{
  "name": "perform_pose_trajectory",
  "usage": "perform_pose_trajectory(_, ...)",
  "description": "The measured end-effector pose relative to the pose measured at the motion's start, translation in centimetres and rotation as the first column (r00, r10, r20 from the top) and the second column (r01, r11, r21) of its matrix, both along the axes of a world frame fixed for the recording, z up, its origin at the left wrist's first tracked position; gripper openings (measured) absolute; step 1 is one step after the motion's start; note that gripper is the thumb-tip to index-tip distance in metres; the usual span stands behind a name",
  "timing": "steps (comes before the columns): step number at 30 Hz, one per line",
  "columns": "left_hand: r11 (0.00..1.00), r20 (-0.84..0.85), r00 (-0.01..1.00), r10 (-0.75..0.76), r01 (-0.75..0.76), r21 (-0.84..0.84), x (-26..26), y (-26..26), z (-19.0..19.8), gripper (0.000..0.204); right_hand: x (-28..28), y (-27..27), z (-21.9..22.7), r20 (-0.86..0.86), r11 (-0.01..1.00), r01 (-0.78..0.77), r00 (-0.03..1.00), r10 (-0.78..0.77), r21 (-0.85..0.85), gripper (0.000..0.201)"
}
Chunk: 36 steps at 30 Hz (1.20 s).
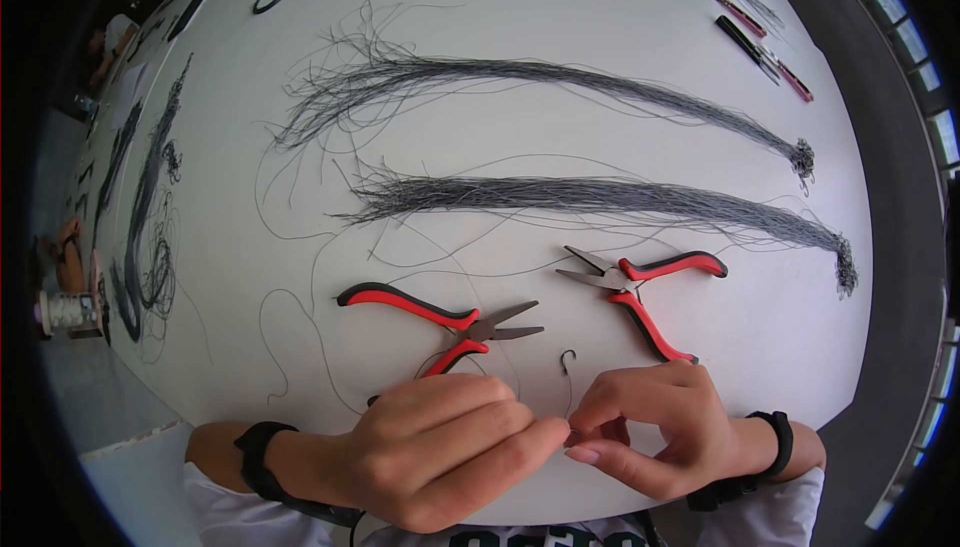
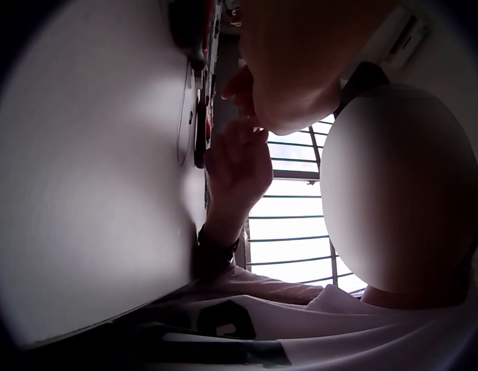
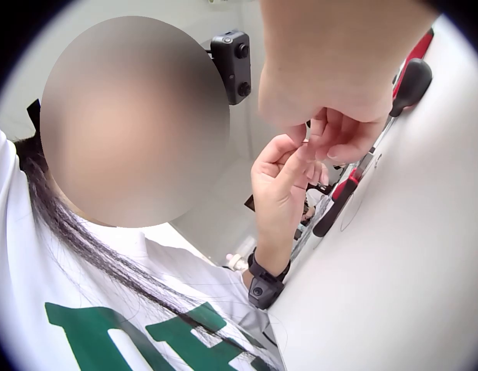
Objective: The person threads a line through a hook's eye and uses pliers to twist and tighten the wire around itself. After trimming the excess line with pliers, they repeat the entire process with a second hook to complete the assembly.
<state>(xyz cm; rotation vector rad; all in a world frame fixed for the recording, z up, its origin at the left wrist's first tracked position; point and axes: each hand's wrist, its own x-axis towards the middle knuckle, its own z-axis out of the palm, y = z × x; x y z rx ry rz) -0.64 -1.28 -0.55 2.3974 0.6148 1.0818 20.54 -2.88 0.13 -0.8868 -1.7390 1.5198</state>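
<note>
In the head view the left hand (image 1: 450, 452) and right hand (image 1: 660, 422) meet at the table's front edge, fingertips nearly touching. Between thumb and forefinger the right hand pinches a tiny dark piece (image 1: 573, 437). The left hand's fingers are curled, its thumb and forefinger tips at the same spot, closed on a thin line. A small dark hook (image 1: 567, 359) on a thin strand (image 1: 570, 392) extends up from the pinch. Both wrist views show the hands close together, the left hand (image 3: 281, 182) and the right hand (image 2: 239, 166); the held piece is too small to make out there.
Two red-and-black pliers, one (image 1: 480, 329) by the left hand, another (image 1: 630, 282) beyond the right, lie with jaws apart. Two long bundles of grey strands (image 1: 560, 192) (image 1: 540, 72) stretch across the table (image 1: 220, 347). Slim tools (image 1: 745, 47) lie at back right; a spool (image 1: 70, 312) is far left.
</note>
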Motion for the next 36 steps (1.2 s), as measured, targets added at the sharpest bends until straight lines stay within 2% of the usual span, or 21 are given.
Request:
perform_pose_trajectory(1, 1.0, 0.006, 1.0, 0.003, -0.003, -0.008, 0.0, 0.0, 0.0, 0.026, -0.1, 0.0, -0.1, 0.0, 1.0, 0.0, 1.0, 0.0, 0.0, 0.006)
perform_pose_trajectory(3, 1.0, 0.011, 1.0, 0.006, -0.006, -0.017, 0.0, 0.0, 0.0, 0.026, -0.3, 0.1, -0.4, 0.042, 0.974, 0.03, 0.998, -0.041, 0.225, 0.008)
perform_pose_trajectory(4, 1.0, 0.011, 1.0, 0.011, -0.01, -0.03, 0.0, 0.0, 0.1, 0.026, -0.4, 0.1, -0.5, 0.042, 0.974, 0.03, 0.998, -0.041, 0.224, 0.008)
perform_pose_trajectory(6, 0.999, 0.011, 1.0, 0.015, -0.014, -0.043, 0.1, -0.1, 0.1, 0.026, -0.6, 0.2, -0.6, 0.11, 0.882, 0.052, 0.987, -0.116, 0.469, 0.012)
perform_pose_trajectory(15, 0.997, 0.022, 0.999, 0.03, -0.028, -0.067, 0.1, -0.3, 0.1, 0.027, -0.5, 0.1, -0.9, 0.177, 0.73, 0.028, 0.963, -0.203, 0.683, 0.02)
perform_pose_trajectory(19, 0.996, 0.01, 1.0, 0.006, -0.005, -0.093, -0.2, -0.2, 0.0, 0.028, -0.3, 0.0, -0.7, 0.199, 0.754, 0.019, 0.96, -0.198, 0.657, 0.012)
perform_pose_trajectory(20, 0.995, 0.003, 1.0, -0.008, 0.008, -0.1, -0.2, -0.1, 0.0, 0.029, -0.2, 0.2, -0.6, 0.111, 0.879, 0.05, 0.987, -0.116, 0.474, 0.009)
perform_pose_trajectory(21, 0.995, 0.003, 1.0, -0.008, 0.009, -0.099, -0.2, -0.1, 0.0, 0.029, -0.1, 0.3, -0.4, 0.006, 0.962, 0.051, 0.999, -0.054, 0.267, 0.006)
perform_pose_trajectory(22, 0.995, 0.002, 1.0, -0.001, 0.002, -0.096, -0.2, -0.1, 0.1, 0.029, 0.0, 0.4, -0.3, 0.006, 0.962, 0.051, 0.999, -0.054, 0.267, 0.006)
perform_pose_trajectory(23, 0.996, 0.001, 1.0, 0.005, -0.005, -0.092, -0.3, 0.0, 0.1, 0.03, 0.2, 0.4, -0.1, -0.041, 0.999, 0.014, 0.999, -0.012, 0.046, 0.005)
perform_pose_trajectory(24, 0.996, 0.001, 1.0, 0.005, -0.005, -0.092, -0.3, -0.1, 0.0, 0.03, 0.4, 0.4, 0.2, -0.096, 0.984, -0.036, 0.995, 0.019, -0.175, 0.006)
perform_pose_trajectory(25, 0.996, 0.0, 1.0, 0.012, -0.012, -0.086, -0.3, -0.1, 0.0, 0.03, 0.5, 0.4, 0.4, -0.096, 0.984, -0.036, 0.995, 0.019, -0.175, 0.006)
perform_pose_trajectory(27, 0.997, 0.0, 1.0, 0.019, -0.019, -0.08, -0.2, -0.1, -0.1, 0.03, 0.7, 0.5, 0.8, -0.184, 0.87, -0.1, 0.983, 0.011, -0.482, 0.008)
perform_pose_trajectory(28, 0.997, 0.0, 1.0, 0.028, -0.028, -0.075, -0.2, -0.1, -0.1, 0.03, 0.7, 0.5, 0.8, -0.184, 0.87, -0.1, 0.983, 0.011, -0.482, 0.008)
perform_pose_trajectory(30, 0.997, 0.0, 0.999, 0.037, -0.037, -0.07, -0.1, -0.1, -0.1, 0.029, 0.7, 0.4, 0.9, -0.233, 0.793, -0.124, 0.972, -0.023, -0.596, 0.01)
perform_pose_trajectory(34, 0.994, -0.013, 0.999, 0.05, -0.051, -0.097, 0.0, -0.1, 0.1, 0.028, 1.1, 0.6, 0.7, -0.234, 0.768, -0.159, 0.972, 0.013, -0.62, 0.013)
perform_pose_trajectory(36, 0.991, -0.014, 0.998, 0.061, -0.062, -0.117, 0.2, -0.1, 0.2, 0.028, 1.2, 0.7, 0.6, -0.299, 0.714, -0.181, 0.953, -0.042, -0.676, 0.011)
